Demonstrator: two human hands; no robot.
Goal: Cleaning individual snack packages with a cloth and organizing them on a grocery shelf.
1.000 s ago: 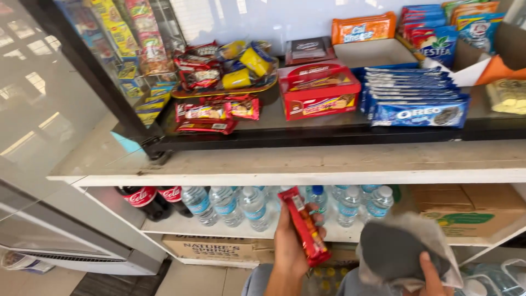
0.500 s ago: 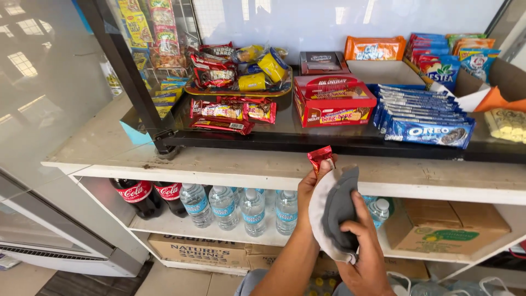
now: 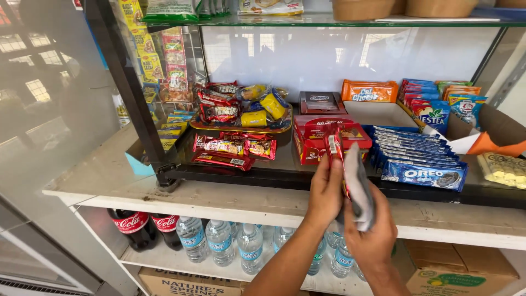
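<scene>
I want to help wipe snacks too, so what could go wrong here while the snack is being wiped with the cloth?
The red snack bar is pinched only by the left hand, so a hard rub from the cloth in the right hand might knock it loose. It could fall toward the water bottles below. The hands also work close to the red box and might bump it.

red snack bar, grey cloth, blue biscuit packs
</scene>
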